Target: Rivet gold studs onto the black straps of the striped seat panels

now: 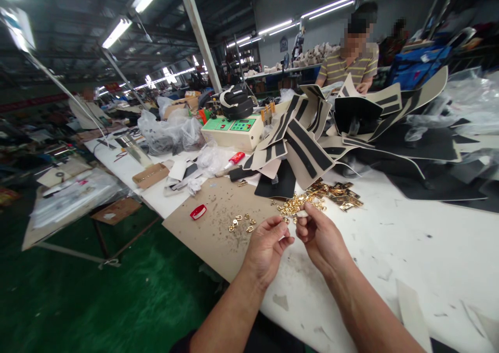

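My left hand (268,246) is closed in a pinch on a small gold metal fitting (286,220). My right hand (320,234), close beside it, grips a small whitish piece (302,213) between thumb and fingers; its exact kind is unclear. Just beyond my fingertips lies a heap of small gold fittings (290,206). Flat gold metal pieces (343,195) are piled to its right. Several loose gold rings (240,218) lie left of my left hand on a brown board (210,233) strewn with grey bits.
A red oval item (198,212) rests on the board. Behind stand cream panels with black strips (306,153), a control box (234,129) and a red-capped tube (236,158). Across the white table (421,238), a person in a striped shirt (349,64) works. Plastic bags (167,132) lie at left.
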Action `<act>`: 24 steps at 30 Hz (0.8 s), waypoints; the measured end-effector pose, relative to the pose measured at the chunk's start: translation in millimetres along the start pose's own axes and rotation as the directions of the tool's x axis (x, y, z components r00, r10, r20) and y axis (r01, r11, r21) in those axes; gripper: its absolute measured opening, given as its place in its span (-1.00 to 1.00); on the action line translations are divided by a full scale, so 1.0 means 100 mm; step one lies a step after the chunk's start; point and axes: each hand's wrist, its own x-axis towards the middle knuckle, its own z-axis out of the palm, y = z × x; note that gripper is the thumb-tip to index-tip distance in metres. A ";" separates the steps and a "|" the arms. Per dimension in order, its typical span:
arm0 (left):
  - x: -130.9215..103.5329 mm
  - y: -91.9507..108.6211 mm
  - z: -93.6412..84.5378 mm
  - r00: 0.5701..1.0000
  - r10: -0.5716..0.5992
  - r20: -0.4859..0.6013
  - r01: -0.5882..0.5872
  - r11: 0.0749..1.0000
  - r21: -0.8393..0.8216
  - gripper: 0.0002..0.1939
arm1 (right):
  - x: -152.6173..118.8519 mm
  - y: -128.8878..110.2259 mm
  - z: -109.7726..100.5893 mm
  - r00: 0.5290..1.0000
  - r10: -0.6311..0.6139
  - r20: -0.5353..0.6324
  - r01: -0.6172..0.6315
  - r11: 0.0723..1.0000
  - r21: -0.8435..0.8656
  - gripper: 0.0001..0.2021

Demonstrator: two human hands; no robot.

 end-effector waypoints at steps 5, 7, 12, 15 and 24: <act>0.00 -0.01 0.00 1.000 0.000 0.001 0.000 1.000 0.014 -0.60 | -0.01 -0.01 0.00 1.000 -0.012 0.020 0.013 0.999 -0.030 -0.61; 0.00 0.00 0.01 1.000 0.003 0.001 -0.003 1.000 0.016 -0.60 | -0.01 0.00 -0.01 1.000 -0.022 0.012 0.022 0.998 -0.055 -0.61; -0.01 0.02 0.01 1.000 0.016 -0.006 -0.016 1.000 0.026 -0.59 | 0.00 -0.01 -0.02 0.999 -0.041 -0.012 0.040 0.997 -0.069 -0.62; -0.01 0.02 0.01 1.000 0.026 -0.007 -0.026 0.999 0.039 -0.59 | -0.01 -0.02 -0.01 0.999 -0.046 -0.011 0.045 0.997 -0.065 -0.62; 0.00 0.01 0.00 0.998 0.048 -0.036 -0.044 0.995 0.086 -0.57 | 0.00 -0.01 -0.04 0.990 -0.141 0.019 0.142 0.973 -0.180 -0.63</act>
